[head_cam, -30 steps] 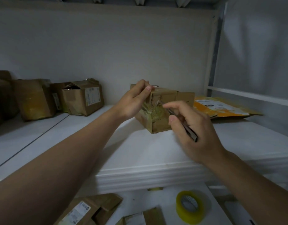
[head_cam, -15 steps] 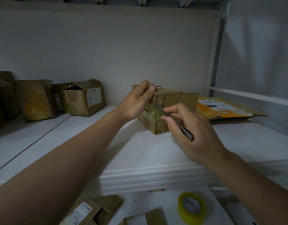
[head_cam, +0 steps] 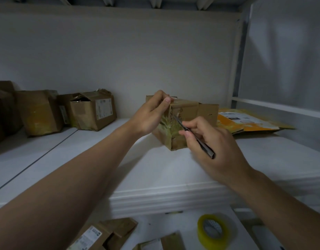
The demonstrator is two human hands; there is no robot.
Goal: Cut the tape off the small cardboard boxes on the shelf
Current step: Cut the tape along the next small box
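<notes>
A small brown cardboard box [head_cam: 187, 112] wrapped in wrinkled clear tape stands on the white shelf [head_cam: 155, 170], one corner turned toward me. My left hand [head_cam: 150, 116] grips its upper left edge, thumb on the top. My right hand [head_cam: 211, 141] pinches a thin dark knife [head_cam: 197, 139] like a pen. The blade tip touches the taped front corner of the box, about halfway up.
Several other taped cardboard boxes [head_cam: 94, 110] stand at the back left of the shelf. Flattened orange-printed cardboard [head_cam: 245, 121] lies to the right of the held box. Below the shelf are a yellow tape roll [head_cam: 212, 230] and more boxes [head_cam: 101, 235].
The knife tip has moved up and left along the box's taped corner. My right hand has shifted a little with it. My left hand keeps its hold on the box.
</notes>
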